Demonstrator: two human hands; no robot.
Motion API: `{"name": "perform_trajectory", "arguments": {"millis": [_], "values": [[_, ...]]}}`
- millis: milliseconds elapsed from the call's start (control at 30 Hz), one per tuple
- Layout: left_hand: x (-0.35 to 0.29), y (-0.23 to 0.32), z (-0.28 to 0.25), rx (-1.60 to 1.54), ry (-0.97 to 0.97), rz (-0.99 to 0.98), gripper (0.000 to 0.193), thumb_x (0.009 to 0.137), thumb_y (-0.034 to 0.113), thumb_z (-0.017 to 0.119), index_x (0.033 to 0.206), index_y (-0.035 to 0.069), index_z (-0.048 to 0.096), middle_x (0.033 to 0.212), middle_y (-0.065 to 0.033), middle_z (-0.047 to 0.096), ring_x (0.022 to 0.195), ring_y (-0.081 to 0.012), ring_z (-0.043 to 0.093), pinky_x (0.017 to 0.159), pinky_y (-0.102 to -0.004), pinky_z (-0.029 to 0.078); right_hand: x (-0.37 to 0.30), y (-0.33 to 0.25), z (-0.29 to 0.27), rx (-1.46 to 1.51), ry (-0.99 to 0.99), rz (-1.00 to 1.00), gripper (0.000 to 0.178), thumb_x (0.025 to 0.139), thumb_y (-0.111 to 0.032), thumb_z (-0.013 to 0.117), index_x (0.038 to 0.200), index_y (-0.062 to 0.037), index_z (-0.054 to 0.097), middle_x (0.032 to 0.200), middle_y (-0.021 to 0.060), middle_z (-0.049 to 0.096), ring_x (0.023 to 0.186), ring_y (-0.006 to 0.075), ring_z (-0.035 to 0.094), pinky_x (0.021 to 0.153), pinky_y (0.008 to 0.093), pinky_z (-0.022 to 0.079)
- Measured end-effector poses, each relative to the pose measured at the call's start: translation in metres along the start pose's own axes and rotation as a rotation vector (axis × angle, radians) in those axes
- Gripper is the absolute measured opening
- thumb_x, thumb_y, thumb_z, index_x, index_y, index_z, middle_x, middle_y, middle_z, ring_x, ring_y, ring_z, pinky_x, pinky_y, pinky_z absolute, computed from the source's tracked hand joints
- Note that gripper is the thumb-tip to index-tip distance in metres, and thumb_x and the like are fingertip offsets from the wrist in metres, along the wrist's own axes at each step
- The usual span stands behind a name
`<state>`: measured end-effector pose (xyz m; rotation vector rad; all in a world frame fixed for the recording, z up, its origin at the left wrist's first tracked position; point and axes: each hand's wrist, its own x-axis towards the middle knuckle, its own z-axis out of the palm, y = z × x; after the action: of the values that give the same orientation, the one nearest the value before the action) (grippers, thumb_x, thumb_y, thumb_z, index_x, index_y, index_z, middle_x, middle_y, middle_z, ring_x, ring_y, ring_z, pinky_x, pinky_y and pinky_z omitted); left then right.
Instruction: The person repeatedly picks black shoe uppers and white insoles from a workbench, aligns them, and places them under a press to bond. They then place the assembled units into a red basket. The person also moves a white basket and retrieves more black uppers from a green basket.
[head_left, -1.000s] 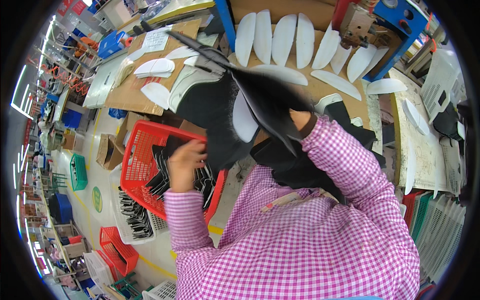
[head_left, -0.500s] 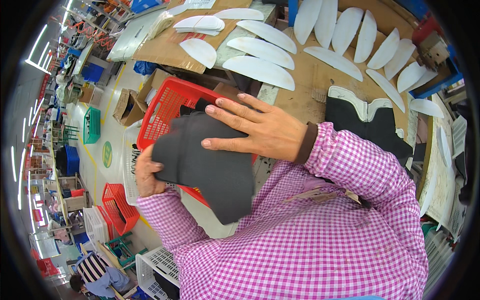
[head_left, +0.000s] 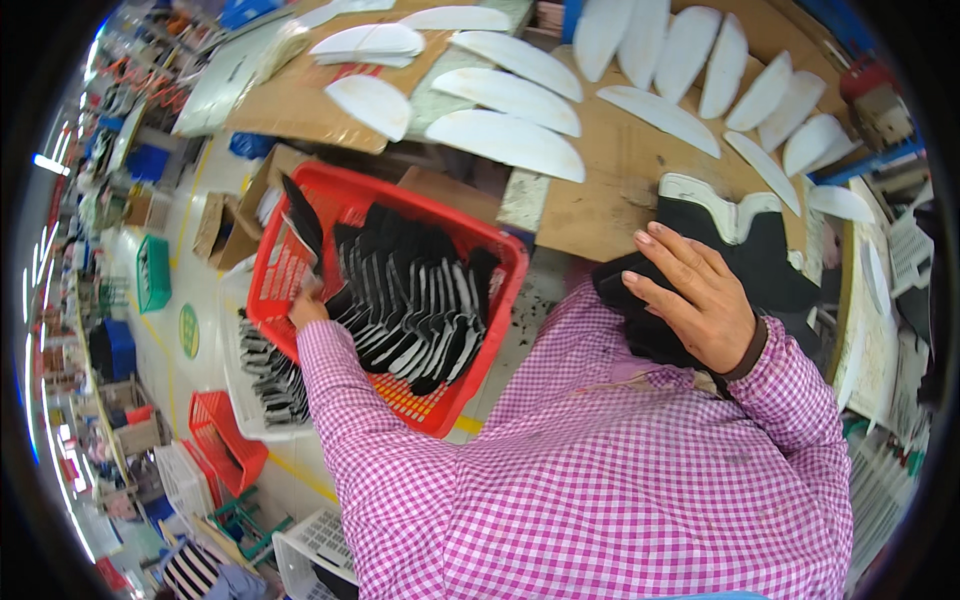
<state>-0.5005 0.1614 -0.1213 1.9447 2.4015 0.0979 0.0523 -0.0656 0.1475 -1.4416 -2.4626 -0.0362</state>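
Note:
My left hand, a little blurred, is at the left side of a red plastic basket. It grips a flat black cut piece, seen nearly edge-on inside the basket's left end. Beside that piece, several black pieces with pale edges stand packed in a leaning row. Over on the right, my right hand is stretched out flat, holding nothing. Under and around it lie black pieces at the table's near edge, the top one with a white curved border. Whether its fingertips touch them, I cannot tell.
White half-moon pieces are spread over the cardboard-covered table. A white basket of black pieces stands left of the red one. Farther left are an open carton, a green crate and another red basket.
My left hand has carried the black piece left and down into the red basket, turning it edge-on. My right hand has left that piece and moved right to the black pieces.

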Motion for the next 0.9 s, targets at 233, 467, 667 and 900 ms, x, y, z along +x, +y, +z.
{"name": "perform_trajectory", "arguments": {"millis": [233,467,667,900], "values": [[0.004,-0.007,0.043,-0.213,-0.478,0.111,0.051,0.073,-0.008,0.042,0.114,0.011,0.065,0.104,-0.015,0.068,0.1,-0.0295,0.064,0.09,-0.0346,0.047,-0.08,0.048,-0.021,-0.035,0.067,0.315,0.049,0.075,-0.006,0.067,0.122,-0.0061,0.055,0.133,0.0165,0.048,0.123,0.0323,0.046,0.093,0.0407,0.041],[-0.021,0.073,-0.065,-0.246,-0.031,0.148,0.045,0.08,-0.005,0.049,0.122,0.007,0.058,0.113,-0.0169,0.064,0.105,-0.0284,0.061,0.09,-0.0369,0.046,-0.126,0.112,0.008,-0.072,-0.018,0.583,0.071,0.074,-0.037,0.073,0.131,-0.0042,0.044,0.136,0.0186,0.043,0.128,0.0349,0.039,0.101,0.0434,0.035],[-0.098,0.198,-0.135,-0.752,-0.04,0.567,0.045,0.079,-0.009,0.05,0.122,0.002,0.057,0.113,-0.0157,0.064,0.103,-0.0241,0.061,0.091,-0.033,0.045,-0.09,0.143,0.037,-0.01,0.003,0.459,0.065,0.07,-0.034,0.076,0.122,-0.0054,0.049,0.124,0.0167,0.051,0.119,0.0336,0.045,0.098,0.0441,0.035],[-0.166,0.306,-0.162,-1.158,-0.465,0.612,0.033,0.084,-0.007,0.047,0.114,-0.004,0.06,0.112,-0.0133,0.064,0.101,-0.0186,0.061,0.09,-0.0285,0.046,-0.106,0.101,-0.024,0.245,0.204,0.274,0.039,0.065,-0.019,0.08,0.09,-0.0085,0.051,0.082,0.0064,0.055,0.087,0.0273,0.055,0.094,0.0408,0.035]]}}
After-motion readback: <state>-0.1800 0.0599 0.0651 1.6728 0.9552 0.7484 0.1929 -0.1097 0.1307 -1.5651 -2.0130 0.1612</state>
